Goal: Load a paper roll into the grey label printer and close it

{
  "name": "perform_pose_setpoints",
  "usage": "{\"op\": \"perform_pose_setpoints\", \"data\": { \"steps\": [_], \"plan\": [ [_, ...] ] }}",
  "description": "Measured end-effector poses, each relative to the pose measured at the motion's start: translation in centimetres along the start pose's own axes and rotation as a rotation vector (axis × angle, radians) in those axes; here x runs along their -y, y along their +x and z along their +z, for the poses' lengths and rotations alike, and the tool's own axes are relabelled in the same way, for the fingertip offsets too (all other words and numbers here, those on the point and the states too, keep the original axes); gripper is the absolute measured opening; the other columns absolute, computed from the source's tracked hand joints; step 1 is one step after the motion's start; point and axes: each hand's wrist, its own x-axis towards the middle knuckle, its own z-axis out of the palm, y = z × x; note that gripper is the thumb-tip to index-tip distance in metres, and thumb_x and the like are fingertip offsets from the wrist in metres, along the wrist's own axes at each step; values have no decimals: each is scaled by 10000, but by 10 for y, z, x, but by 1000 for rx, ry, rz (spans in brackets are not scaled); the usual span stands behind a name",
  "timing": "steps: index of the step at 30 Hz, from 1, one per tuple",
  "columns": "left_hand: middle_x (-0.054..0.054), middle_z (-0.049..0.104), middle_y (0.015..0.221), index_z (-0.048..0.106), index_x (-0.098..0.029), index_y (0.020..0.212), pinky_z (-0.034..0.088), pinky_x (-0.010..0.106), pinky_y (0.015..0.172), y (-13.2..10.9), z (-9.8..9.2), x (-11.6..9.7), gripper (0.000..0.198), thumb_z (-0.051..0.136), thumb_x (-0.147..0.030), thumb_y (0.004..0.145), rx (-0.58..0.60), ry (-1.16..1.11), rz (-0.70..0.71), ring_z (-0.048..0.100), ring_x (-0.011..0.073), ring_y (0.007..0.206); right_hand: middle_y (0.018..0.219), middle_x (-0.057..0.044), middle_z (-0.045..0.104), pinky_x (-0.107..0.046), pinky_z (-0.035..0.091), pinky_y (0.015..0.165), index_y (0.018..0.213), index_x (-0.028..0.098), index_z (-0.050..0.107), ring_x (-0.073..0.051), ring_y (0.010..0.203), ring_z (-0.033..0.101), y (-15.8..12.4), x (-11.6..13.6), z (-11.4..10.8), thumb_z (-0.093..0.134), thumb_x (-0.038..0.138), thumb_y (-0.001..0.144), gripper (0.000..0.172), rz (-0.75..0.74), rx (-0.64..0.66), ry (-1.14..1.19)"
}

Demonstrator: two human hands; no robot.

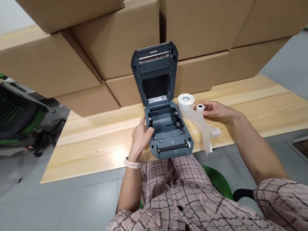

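Observation:
A dark grey label printer [169,128] stands on the table with its lid [156,71] raised, so its hollow roll bay and black roller show. My left hand [141,137] grips the printer's left side, the thumb over the rim and the fingers along the wall. Just right of the printer, a white label roll [183,99] lies flat, its loose strip [204,133] trailing toward the front edge. My right hand [216,110] pinches a small white paper roll [200,108] with a dark core, held upright beside the label roll. Some fingertips are hidden behind it.
Cardboard boxes [121,40] are stacked along the back of the wooden table [255,111], close behind the raised lid. A green and black chair [1,101] stands at the left. The table's front edge runs near my lap.

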Motion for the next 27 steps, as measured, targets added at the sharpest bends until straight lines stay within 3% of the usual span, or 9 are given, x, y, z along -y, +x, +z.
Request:
{"op": "perform_pose_setpoints", "data": {
  "steps": [6,7,9,11,12,15,18,23,27],
  "plan": [
    [-46,527,621,518,-165,1592,351,304,652,-2,1,-1,774,523,-246,822,8,-16,-12,509,190,623,681,-59,680,-430,539,637,932,333,701,-251,639,665,-24,27,-11,799,781,690,518,-377,-191,137],
    [-44,530,628,525,-170,1587,353,304,655,-2,2,-1,771,524,-244,820,4,-19,-13,509,189,627,602,-36,634,-420,526,599,909,341,698,-238,573,629,-28,38,-5,770,827,676,543,-437,-98,149],
    [-43,530,633,529,-174,1586,355,306,659,-2,3,0,771,526,-243,818,-5,-31,-13,506,189,631,553,-7,617,-395,528,563,954,337,733,-221,514,606,-32,65,19,735,853,695,578,-506,267,100],
    [-44,530,629,509,-173,1603,359,307,662,-2,4,1,783,523,-244,824,-9,-51,-17,506,190,630,686,-33,730,-368,558,608,1138,286,769,-216,596,677,-32,94,54,715,757,827,566,-470,707,-78],
    [-44,532,628,496,-167,1613,361,308,663,-2,4,2,790,523,-247,828,-8,-61,-22,508,190,631,826,-65,788,-365,581,677,1265,251,747,-222,703,725,-30,107,73,671,700,912,576,-429,792,-198],
    [-43,538,636,486,-147,1619,364,309,665,-3,6,3,790,531,-256,838,-8,-69,-21,507,188,638,1286,-115,782,-413,584,942,1470,240,642,-267,1102,744,-20,123,119,548,582,1046,553,-460,603,-578],
    [-47,531,632,485,-137,1617,364,309,662,-3,6,5,784,526,-251,842,-10,-73,-14,498,187,635,1429,-127,719,-520,537,1062,1509,259,615,-331,1264,681,-8,108,142,472,515,1082,518,-486,330,-871],
    [-58,514,613,467,-131,1627,367,304,663,-1,9,7,791,526,-253,848,-22,-99,-27,497,185,635,1296,-163,765,-536,555,993,1538,195,602,-336,1141,706,-2,82,146,409,448,1109,533,-552,313,-1046],
    [-57,506,606,487,-112,1611,359,308,657,-1,11,8,774,527,-249,850,-35,-107,-21,486,187,626,1504,-138,678,-550,555,1088,1592,204,545,-331,1314,660,-4,81,147,390,424,1122,542,-594,337,-1060]
  ]
}}
